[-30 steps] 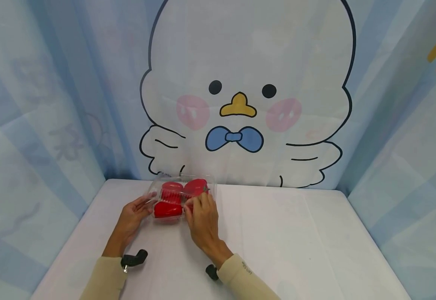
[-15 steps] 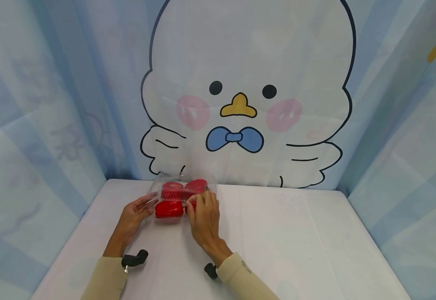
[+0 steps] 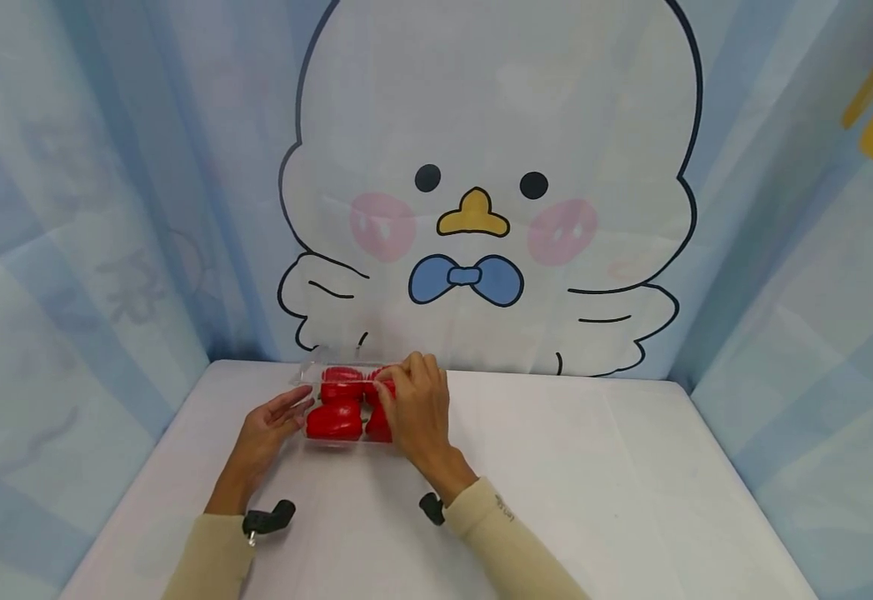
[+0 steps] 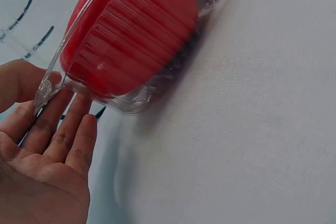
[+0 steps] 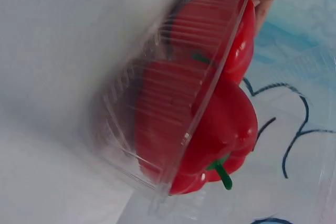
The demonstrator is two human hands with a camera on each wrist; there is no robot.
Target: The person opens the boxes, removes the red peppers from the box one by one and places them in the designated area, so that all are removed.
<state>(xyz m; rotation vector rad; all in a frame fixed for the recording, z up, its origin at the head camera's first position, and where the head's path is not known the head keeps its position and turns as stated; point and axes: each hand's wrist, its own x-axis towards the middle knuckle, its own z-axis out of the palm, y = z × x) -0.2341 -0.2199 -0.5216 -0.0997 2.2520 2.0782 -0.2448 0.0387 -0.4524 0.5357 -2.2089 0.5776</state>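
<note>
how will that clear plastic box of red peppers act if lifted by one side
The clear, ribbed plastic box would probably flex, since its walls look thin. The rounded, glossy red bell peppers could shift against one another. A steep tilt might spill them, as they rise above the rim.

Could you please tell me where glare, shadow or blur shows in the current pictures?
Head view: even light, a faint shadow on the white table beside the right forearm; left wrist: dimmer, pale glints along the ridges of the clear container, a soft shadow beneath it; right wrist: the container's lower-left wall smears, while the nearest red pepper looks crisper; whether from motion or focus, I cannot tell.
</note>
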